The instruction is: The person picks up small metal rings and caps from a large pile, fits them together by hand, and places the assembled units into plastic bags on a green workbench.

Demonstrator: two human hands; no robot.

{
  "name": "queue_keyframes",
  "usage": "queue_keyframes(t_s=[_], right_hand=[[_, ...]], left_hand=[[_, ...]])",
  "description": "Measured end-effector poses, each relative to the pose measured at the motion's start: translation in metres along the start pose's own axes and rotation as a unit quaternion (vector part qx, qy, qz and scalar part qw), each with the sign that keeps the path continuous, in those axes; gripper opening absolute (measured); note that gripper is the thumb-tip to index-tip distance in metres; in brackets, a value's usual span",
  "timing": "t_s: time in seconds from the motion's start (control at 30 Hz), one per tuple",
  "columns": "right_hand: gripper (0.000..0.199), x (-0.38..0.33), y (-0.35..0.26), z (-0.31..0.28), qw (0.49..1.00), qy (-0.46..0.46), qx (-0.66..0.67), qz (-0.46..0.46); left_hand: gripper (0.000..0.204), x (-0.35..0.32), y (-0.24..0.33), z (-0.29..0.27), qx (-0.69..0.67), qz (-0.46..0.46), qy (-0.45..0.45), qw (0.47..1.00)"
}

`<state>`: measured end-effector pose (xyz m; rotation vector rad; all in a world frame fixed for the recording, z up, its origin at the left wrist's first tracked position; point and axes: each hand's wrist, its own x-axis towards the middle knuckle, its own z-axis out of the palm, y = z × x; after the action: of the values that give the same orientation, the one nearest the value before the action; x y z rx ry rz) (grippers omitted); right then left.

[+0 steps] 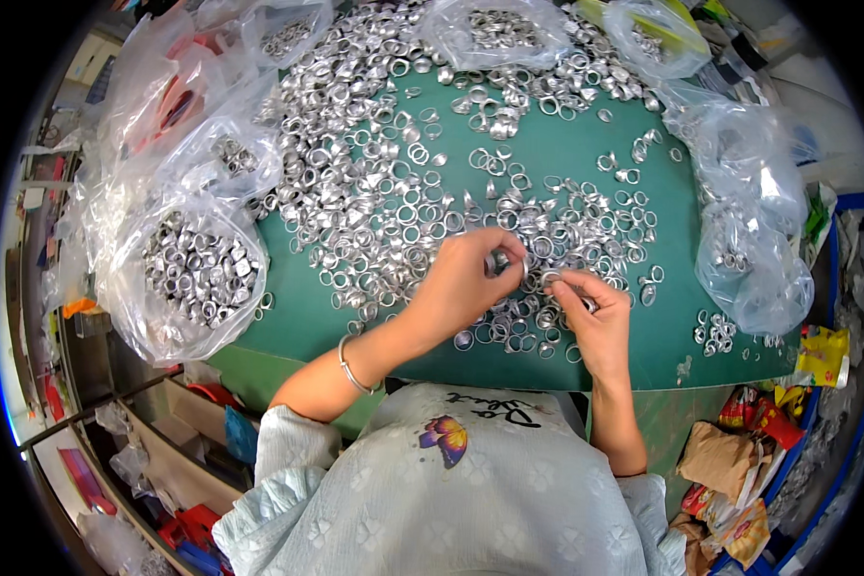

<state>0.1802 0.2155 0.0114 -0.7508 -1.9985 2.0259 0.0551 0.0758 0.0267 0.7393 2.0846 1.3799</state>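
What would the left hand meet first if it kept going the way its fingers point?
Probably the right hand, just beyond the left hand, whose fingertips pinch a small metal ring; depth between them is unclear.

Bare green table (566, 154) lies open between the dense spread of silver rings (365, 182) on the left and the clear bags (754, 250) at the right edge. A full bag of rings (197, 274) blocks the near left corner; more bags (494, 29) line the far edge. A bare strip (302, 317) runs beside the left forearm
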Motion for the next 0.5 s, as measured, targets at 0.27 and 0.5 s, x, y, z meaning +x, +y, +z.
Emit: queue_keyframes(t_s=[0.27,0.5], right_hand=[[0.014,-0.027,-0.004,-0.005,0.996,0.083,0.021,-0.029],[0.014,-0.036,0.001,-0.007,0.976,0.15,-0.073,-0.139]], left_hand=[[0.019,-0.014,0.007,0.026,-0.299,-0.097,-0.088,0.945],[0.027,-0.021,0.015,0.041,-0.236,-0.088,-0.105,0.962]])
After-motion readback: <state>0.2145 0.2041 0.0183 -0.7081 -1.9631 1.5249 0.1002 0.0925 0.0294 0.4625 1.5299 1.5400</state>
